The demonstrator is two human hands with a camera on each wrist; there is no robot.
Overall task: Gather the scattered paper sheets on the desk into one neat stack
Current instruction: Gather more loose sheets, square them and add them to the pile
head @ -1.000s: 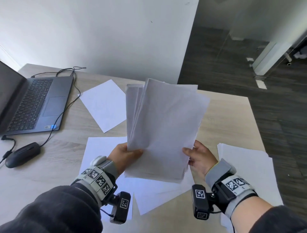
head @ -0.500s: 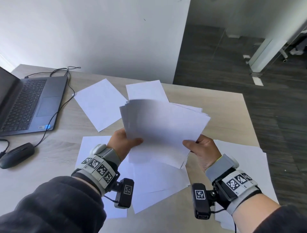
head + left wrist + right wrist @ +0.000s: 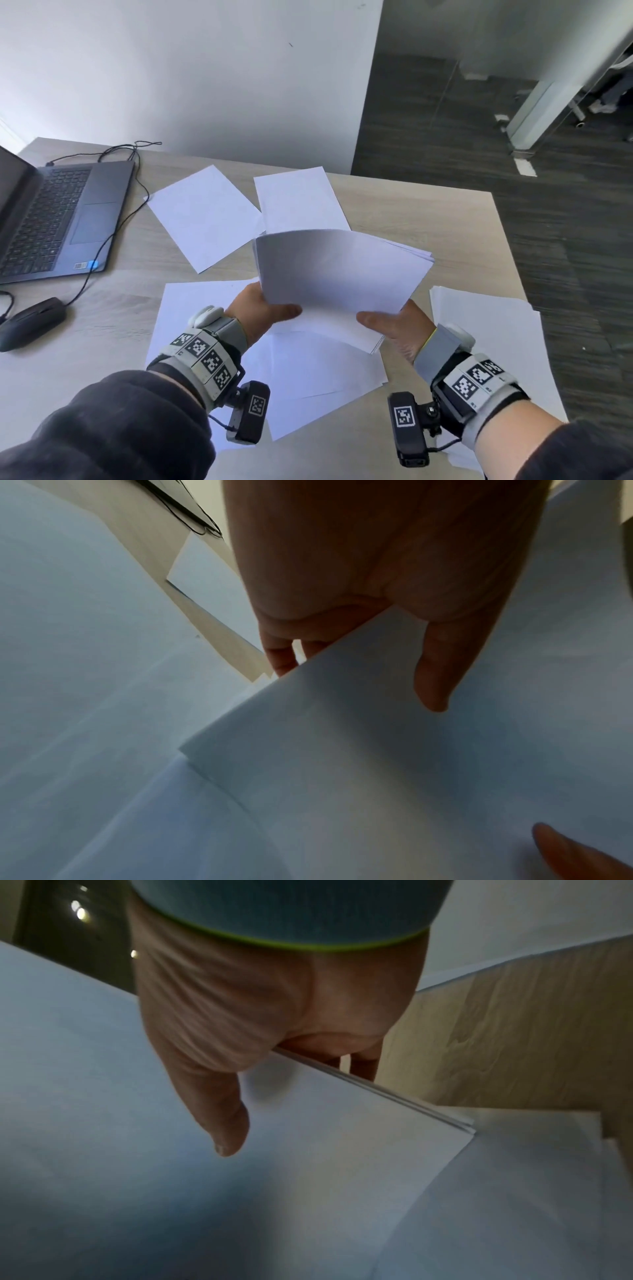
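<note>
A sheaf of white paper sheets is held over the middle of the desk, bowed and tipped nearly flat. My left hand pinches its near left edge, thumb on top, fingers underneath. My right hand pinches the near right corner, thumb on top; the layered sheet edges show beside it. Loose sheets lie on the desk: two at the back, overlapping ones under my hands, and a pile at the right edge.
An open laptop stands at the back left, with a black mouse and its cable in front of it. The wooden desk ends at the right above dark floor. A white wall rises behind.
The sheaf has tipped down from nearly upright to almost flat and lowered toward the desk, uncovering the second back sheet. Both hands kept their hold.
</note>
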